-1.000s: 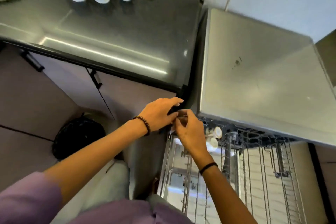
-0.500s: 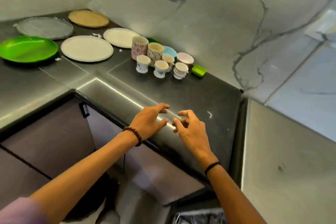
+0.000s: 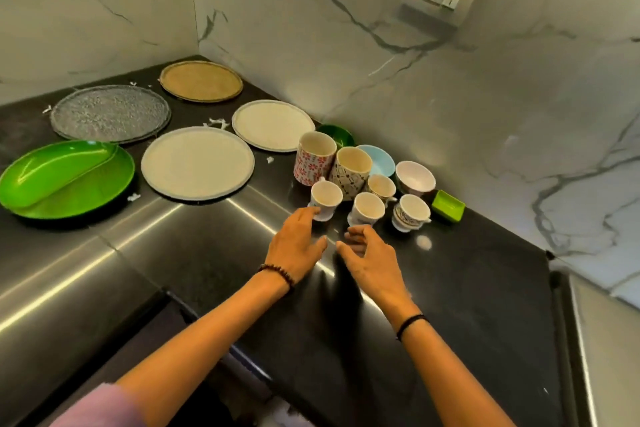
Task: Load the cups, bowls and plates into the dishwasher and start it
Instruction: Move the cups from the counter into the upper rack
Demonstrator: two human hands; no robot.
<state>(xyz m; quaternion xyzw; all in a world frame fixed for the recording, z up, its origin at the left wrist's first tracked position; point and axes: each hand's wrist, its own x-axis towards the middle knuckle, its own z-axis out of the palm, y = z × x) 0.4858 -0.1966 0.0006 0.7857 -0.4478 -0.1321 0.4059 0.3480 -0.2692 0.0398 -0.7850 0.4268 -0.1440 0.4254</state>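
The dark bench (image 3: 450,288) runs into a corner at the upper middle of the frame, closed in by marble walls behind and to the right; its front edge cuts diagonally across the lower left. Bare room lies at centre and right. Five plates (image 3: 197,163) spread over the upper left. A cluster of cups (image 3: 368,208) and bowls (image 3: 415,177) stands just right of centre, near the wall. The left hand (image 3: 294,246) is spread loose, fingertips touching the nearest small cup (image 3: 325,199). The right hand (image 3: 372,258) is also slack and holds nothing, just short of the next cup.
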